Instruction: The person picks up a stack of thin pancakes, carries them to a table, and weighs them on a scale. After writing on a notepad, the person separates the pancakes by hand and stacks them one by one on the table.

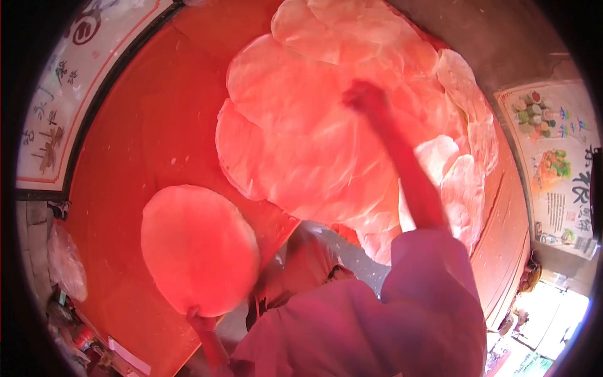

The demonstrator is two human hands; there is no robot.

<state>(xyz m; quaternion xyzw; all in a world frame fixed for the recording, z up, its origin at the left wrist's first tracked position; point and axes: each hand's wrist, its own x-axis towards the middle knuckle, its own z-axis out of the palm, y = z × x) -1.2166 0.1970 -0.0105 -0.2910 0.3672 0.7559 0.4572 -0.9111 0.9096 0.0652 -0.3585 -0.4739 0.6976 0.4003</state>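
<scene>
A large oval flat sheet (198, 248), pale and smooth like a flatbread, lies in the lower left over the red tabletop. My left hand (200, 319) is closed on its near edge, thumb on top. Across the upper middle spreads a wide pile of thin round flatbreads (301, 144), overlapping one another with creased, uneven edges. Above this pile my right hand (366, 97) reaches out at arm's length, dark and smeared by motion. Its fingers look bunched, but I cannot tell whether anything is between them.
The red table (138, 125) curves around in the wide lens. A framed panel with writing (56, 94) stands at the left, and a printed poster (556, 169) hangs at the right. A clear plastic bag (66, 261) and small clutter sit beyond the left edge. Bright light enters lower right.
</scene>
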